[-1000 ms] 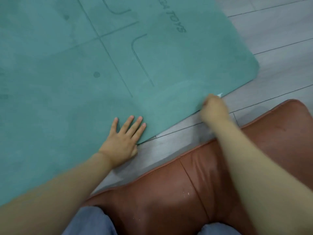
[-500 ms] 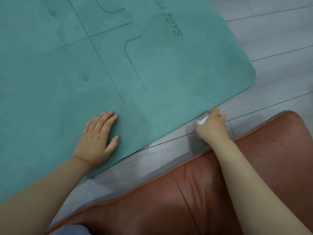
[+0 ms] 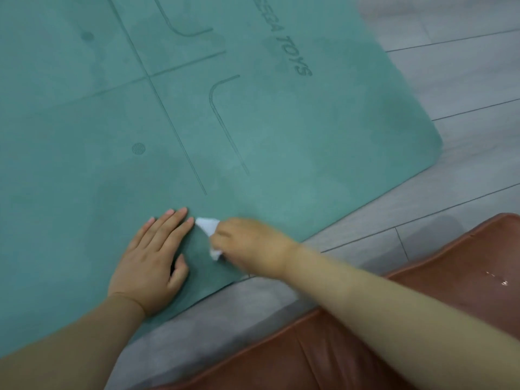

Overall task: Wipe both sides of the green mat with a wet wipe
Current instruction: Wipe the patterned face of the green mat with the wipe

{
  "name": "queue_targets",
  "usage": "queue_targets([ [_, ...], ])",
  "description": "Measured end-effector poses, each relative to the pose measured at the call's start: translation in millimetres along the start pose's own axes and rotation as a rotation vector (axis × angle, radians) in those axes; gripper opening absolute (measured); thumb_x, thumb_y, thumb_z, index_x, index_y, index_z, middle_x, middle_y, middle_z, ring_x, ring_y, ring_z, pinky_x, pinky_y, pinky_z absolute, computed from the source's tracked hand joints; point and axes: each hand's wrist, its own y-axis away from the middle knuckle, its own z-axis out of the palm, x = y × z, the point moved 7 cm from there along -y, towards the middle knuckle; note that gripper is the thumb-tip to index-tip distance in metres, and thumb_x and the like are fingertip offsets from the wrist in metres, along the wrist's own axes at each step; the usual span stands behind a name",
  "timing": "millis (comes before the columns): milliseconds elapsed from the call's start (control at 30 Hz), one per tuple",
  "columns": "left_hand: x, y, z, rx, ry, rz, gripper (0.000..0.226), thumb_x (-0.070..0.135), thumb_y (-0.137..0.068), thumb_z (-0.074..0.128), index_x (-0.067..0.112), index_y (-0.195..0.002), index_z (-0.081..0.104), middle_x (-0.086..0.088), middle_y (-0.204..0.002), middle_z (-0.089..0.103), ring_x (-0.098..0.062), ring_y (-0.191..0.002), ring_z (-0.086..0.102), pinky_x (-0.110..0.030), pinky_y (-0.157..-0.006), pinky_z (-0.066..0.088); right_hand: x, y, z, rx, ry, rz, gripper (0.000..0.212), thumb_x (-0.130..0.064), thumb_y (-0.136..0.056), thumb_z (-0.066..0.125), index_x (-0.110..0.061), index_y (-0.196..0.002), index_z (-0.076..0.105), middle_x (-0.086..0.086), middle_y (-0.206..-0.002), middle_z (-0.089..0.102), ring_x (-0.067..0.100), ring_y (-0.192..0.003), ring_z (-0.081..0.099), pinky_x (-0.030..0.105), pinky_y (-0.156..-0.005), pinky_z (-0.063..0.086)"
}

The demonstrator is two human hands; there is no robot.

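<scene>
The mat (image 3: pixel 253 130) lies flat on the grey floor (image 3: pixel 464 66), printed side up, filling most of the view; its near edge runs just ahead of a brown cushion (image 3: pixel 351 347) at the bottom right. It looks thin, soft and floppy, with a matte, grippy face, so it should drape rather than hold its shape and may creep or ruckle under a hard rub. Turning it over would best be done by lifting the rounded far-right corner or the near edge and folding it across, since a pull at mid-edge would likely only bunch it.

The left hand (image 3: pixel 152 263) rests flat on the mat near that edge, fingers straight and close together, thumb out to the side, apparently pinning the sheet. The right hand (image 3: pixel 250 246) is curled round a crumpled white wipe (image 3: pixel 209 229), which pokes out toward the left fingertips and sits on the mat surface; the hand is blurred, so exactly which fingers pinch it cannot be told. The wipe is light, limp and damp, and will slide easily while bunched.

Little stands in the way: the cushion crowds the near edge, and the left hand itself covers a patch that the wipe must reach.
</scene>
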Motion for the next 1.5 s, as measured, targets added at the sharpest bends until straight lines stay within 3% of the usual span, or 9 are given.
queue_targets([
  [267,-1,-1,0,-0.006,-0.029,0.018,0.064,0.030,-0.083,0.040,0.012,-0.144,0.048,-0.005,-0.153,0.042,-0.023,-0.143,0.034,-0.042,-0.121,0.018,263,171,-168,0.745,0.206,1.423,0.029,-0.020,-0.095,0.044,0.004,-0.106,0.056,0.030,-0.112,0.059,0.044,-0.104,0.055,0.047,-0.087,0.043],
  [367,0,-2,-1,-0.005,-0.032,0.023,0.064,0.029,-0.083,0.041,0.011,-0.143,0.049,-0.006,-0.152,0.043,-0.023,-0.142,0.035,-0.041,-0.121,0.018,197,103,-126,0.683,0.299,1.020,0.037,-0.022,-0.094,0.041,0.008,-0.110,0.058,0.030,-0.109,0.061,0.044,-0.098,0.058,0.046,-0.084,0.045],
  [500,1,-1,0,-0.004,-0.028,0.022,0.063,0.030,-0.083,0.040,0.010,-0.143,0.049,-0.007,-0.152,0.043,-0.025,-0.141,0.036,-0.040,-0.122,0.016,-3,37,3,-0.062,0.076,-0.048,0.017,-0.015,-0.087,0.052,-0.006,-0.095,0.064,0.016,-0.092,0.063,0.034,-0.081,0.058,0.042,-0.069,0.051],
  [567,1,-1,-1,-0.002,-0.025,0.015,0.063,0.030,-0.083,0.039,0.009,-0.142,0.050,-0.008,-0.152,0.043,-0.026,-0.141,0.036,-0.040,-0.122,0.015,-6,41,-5,-0.129,0.028,-0.227,0.010,-0.009,-0.084,0.057,-0.010,-0.094,0.058,0.015,-0.086,0.061,0.032,-0.075,0.057,0.039,-0.066,0.048],
  [833,3,-2,0,-0.022,-0.070,0.001,0.063,0.030,-0.083,0.039,0.009,-0.142,0.049,-0.009,-0.152,0.043,-0.027,-0.141,0.035,-0.040,-0.123,0.015,279,206,-176,0.751,0.175,1.478,0.034,-0.014,-0.090,0.041,0.005,-0.118,0.047,0.027,-0.121,0.055,0.044,-0.112,0.053,0.045,-0.092,0.042],
  [933,2,-1,0,-0.035,-0.064,-0.003,0.064,0.031,-0.083,0.039,0.009,-0.143,0.048,-0.009,-0.152,0.043,-0.027,-0.141,0.036,-0.041,-0.122,0.015,220,136,-135,0.679,0.261,1.171,0.033,-0.011,-0.093,0.042,0.007,-0.120,0.049,0.026,-0.113,0.059,0.043,-0.103,0.056,0.045,-0.086,0.042],
  [1133,2,-1,0,-0.027,-0.045,-0.009,0.064,0.030,-0.084,0.038,0.008,-0.142,0.049,-0.010,-0.151,0.044,-0.026,-0.140,0.037,-0.039,-0.122,0.014,-34,50,18,-0.150,0.065,-0.005,0.012,-0.009,-0.083,0.060,-0.010,-0.095,0.058,0.011,-0.089,0.058,0.031,-0.076,0.056,0.038,-0.063,0.049],
  [1300,4,-3,-2,-0.030,-0.043,-0.012,0.063,0.030,-0.083,0.038,0.008,-0.141,0.050,-0.010,-0.150,0.045,-0.019,-0.142,0.033,-0.037,-0.123,0.011,158,107,-90,0.323,0.220,0.567,0.047,-0.016,-0.086,0.033,0.005,-0.122,0.055,0.026,-0.111,0.061,0.041,-0.099,0.060,0.041,-0.088,0.049],
  [1500,5,-3,-4,-0.022,-0.047,-0.014,0.063,0.030,-0.083,0.038,0.008,-0.140,0.052,-0.010,-0.149,0.046,-0.022,-0.140,0.036,-0.034,-0.123,0.009,273,236,-173,0.678,0.182,1.475,0.026,-0.006,-0.088,0.045,0.002,-0.112,0.049,0.026,-0.117,0.057,0.043,-0.107,0.055,0.043,-0.089,0.044],
])
